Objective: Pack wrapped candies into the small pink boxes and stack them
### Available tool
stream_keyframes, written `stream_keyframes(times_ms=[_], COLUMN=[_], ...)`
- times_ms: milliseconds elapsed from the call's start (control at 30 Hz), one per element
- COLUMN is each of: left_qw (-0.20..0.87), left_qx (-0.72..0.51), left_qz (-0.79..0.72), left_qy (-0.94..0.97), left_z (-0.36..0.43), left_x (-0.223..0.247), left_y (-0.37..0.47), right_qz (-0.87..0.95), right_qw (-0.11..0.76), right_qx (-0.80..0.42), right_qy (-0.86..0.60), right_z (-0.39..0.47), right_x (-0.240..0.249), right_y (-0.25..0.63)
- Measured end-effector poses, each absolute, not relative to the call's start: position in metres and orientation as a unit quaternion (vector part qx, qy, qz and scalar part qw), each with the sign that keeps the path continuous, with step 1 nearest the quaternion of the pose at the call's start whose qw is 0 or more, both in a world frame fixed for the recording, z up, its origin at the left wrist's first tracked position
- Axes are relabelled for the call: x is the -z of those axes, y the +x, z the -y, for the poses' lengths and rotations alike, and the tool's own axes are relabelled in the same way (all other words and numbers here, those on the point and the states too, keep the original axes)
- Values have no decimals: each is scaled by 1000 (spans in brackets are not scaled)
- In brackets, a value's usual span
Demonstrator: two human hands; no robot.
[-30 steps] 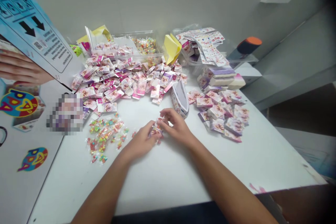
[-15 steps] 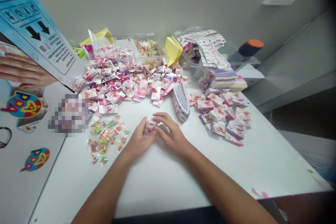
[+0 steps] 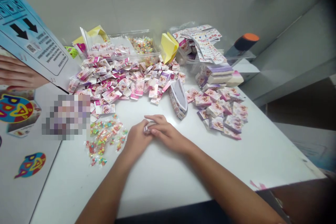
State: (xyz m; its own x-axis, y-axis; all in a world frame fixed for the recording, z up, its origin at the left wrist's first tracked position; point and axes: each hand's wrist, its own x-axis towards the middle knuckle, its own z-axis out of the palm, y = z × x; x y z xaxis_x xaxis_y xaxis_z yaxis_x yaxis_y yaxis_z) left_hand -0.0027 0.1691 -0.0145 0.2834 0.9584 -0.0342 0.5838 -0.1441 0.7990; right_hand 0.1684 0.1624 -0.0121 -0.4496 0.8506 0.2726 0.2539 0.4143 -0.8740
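Note:
A small printed carton [image 3: 147,129] is between my two hands above the middle of the white table, mostly covered by fingers. My left hand [image 3: 138,138] wraps round it from the left. My right hand [image 3: 168,133] closes over it from the right, fingers laid across its upper end. Left of my hands lie small clear bags of coloured beads [image 3: 105,138]. Beyond them spreads a heap of small pink and white cartons [image 3: 123,84]. On the right is a group of flat cartons [image 3: 219,112] in pink and purple.
A boat-shaped printed paper tray [image 3: 179,99] stands beyond my right hand. Behind are a clear bin of beads [image 3: 144,47], folded yellow paper [image 3: 168,47], sticker sheets [image 3: 203,42] and stacked printed paper [image 3: 220,73]. A large printed board [image 3: 39,119] edges the left side.
The carton has turned in my hands and now shows less of its printed face. My right fingers have moved left over it, and both hands are closer together. The view has shifted slightly.

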Motion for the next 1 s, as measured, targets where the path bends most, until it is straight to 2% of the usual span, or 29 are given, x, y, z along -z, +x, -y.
stream_keyframes(times_ms=[133,233,433,533,633,800,1000], left_qw=[382,437,659,735,739,728,732], left_qx=[-249,-284,-373,-403,-408,-397,-378], left_qz=[-533,-504,-396,-372,-383,-401,-418], left_qy=[712,689,519,399,375,390,384], left_z=[-167,-164,-161,-163,-166,-168,-168], left_x=[13,7,5,10,11,12,12], left_y=[2,4,4,5,5,3,6], right_qz=[721,715,683,732,770,755,742], right_qw=[398,396,522,500,459,485,479], right_qx=[-439,-424,-264,-196,-173,-164,-255], right_qy=[-359,-391,-439,-419,-407,-410,-394], right_z=[-164,-162,-155,-155,-154,-150,-151], right_x=[15,18,22,22,23,22,17], right_y=[168,163,156,160,163,160,154])
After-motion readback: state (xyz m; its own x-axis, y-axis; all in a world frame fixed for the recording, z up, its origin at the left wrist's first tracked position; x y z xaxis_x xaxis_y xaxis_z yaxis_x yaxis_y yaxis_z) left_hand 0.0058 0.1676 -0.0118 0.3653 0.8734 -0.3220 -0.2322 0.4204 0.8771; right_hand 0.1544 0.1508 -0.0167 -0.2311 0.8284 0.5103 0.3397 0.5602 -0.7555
